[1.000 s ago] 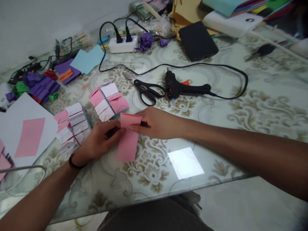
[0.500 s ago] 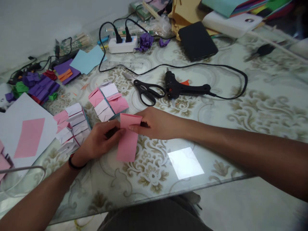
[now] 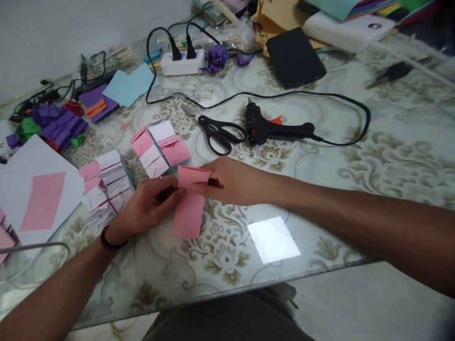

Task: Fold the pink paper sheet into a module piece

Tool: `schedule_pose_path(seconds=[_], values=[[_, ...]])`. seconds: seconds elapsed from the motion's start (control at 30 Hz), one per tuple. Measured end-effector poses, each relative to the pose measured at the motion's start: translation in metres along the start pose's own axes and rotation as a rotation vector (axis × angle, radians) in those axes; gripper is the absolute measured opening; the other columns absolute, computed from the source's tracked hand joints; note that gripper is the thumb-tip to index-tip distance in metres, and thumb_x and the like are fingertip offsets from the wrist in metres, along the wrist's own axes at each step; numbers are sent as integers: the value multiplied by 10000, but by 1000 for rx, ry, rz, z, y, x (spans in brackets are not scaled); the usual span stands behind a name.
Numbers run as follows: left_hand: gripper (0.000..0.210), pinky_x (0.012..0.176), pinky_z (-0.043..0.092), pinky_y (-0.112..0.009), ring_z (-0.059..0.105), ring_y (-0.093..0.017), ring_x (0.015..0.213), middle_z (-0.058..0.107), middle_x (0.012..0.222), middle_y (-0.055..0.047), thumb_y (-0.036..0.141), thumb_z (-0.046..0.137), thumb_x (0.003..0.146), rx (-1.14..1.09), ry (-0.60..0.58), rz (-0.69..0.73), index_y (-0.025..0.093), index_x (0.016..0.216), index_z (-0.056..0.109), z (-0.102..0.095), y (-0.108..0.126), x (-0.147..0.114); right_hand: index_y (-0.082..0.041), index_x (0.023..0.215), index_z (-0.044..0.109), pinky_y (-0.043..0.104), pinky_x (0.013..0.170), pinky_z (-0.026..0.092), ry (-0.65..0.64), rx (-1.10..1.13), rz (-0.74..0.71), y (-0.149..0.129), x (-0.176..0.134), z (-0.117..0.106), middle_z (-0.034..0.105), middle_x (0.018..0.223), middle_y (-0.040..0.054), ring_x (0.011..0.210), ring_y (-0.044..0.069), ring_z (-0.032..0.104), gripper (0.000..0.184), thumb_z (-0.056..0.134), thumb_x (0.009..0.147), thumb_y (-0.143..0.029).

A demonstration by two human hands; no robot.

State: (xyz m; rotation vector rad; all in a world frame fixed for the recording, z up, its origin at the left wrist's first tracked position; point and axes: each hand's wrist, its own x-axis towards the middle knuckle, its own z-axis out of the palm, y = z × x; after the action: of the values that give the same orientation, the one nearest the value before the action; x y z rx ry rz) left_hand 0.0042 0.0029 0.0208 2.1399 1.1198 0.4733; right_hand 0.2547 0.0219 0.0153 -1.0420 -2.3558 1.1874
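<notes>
A strip of pink paper [image 3: 189, 215], its top end folded over, is held upright between both hands above the glass-topped table. My left hand [image 3: 151, 201] pinches its left edge, thumb in front. From the right, my right hand [image 3: 225, 182] grips the folded part, thumb in front and fingers behind, mostly hidden. Just beyond lies a folded pink-and-white paper piece [image 3: 165, 158]. A similar pink-and-white paper piece [image 3: 108, 184] sits behind my left wrist. White paper [image 3: 74, 189] with a pink rectangle [image 3: 43, 201] on it lies at the left.
Black-handled scissors [image 3: 222, 135] and a black glue gun [image 3: 263, 125] with a looping cord lie beyond my hands. A white power strip [image 3: 183, 64] stands at the back. Purple folded papers [image 3: 66, 125] are heaped at the left. A black flat case [image 3: 295, 58] lies at the back right.
The camera view has shifted very slightly. Both hands keep the same grip on the pink paper, with no other visible movement.
</notes>
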Motion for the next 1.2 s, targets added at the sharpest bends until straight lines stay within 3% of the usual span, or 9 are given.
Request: schedule_pose_path(seconds=[0.5,0.7,0.93,1.2], values=[[303,530,383,-235,489,-93,583,687,726,0,379,582,1054,22,-26,4,175,854,681,0,1,0,-123,922,694,264,633,265,9,9,-18,0,-1,-1,523,657,-33,591,75,416,332,523,1037,-385],[268,529,386,-224,486,-89,581,677,719,9,369,583,1064,23,-26,25,180,935,723,-1,0,0,-108,914,704,267,619,265,9,9,-10,0,-1,0,511,634,-37,576,72,416,338,538,1035,-377],[278,534,377,-234,475,-94,578,656,708,17,368,574,1067,38,-28,36,180,915,712,0,0,0,-92,964,734,257,620,298,6,1,1,0,-1,-1,585,695,-18,603,70,457,343,545,1039,-369],[270,537,384,-235,493,-101,588,682,728,7,373,579,1061,30,-34,15,188,916,712,0,0,0,-107,930,710,257,620,287,1,4,-7,0,-1,-1,555,672,-27,586,69,442,321,538,1035,-356]])
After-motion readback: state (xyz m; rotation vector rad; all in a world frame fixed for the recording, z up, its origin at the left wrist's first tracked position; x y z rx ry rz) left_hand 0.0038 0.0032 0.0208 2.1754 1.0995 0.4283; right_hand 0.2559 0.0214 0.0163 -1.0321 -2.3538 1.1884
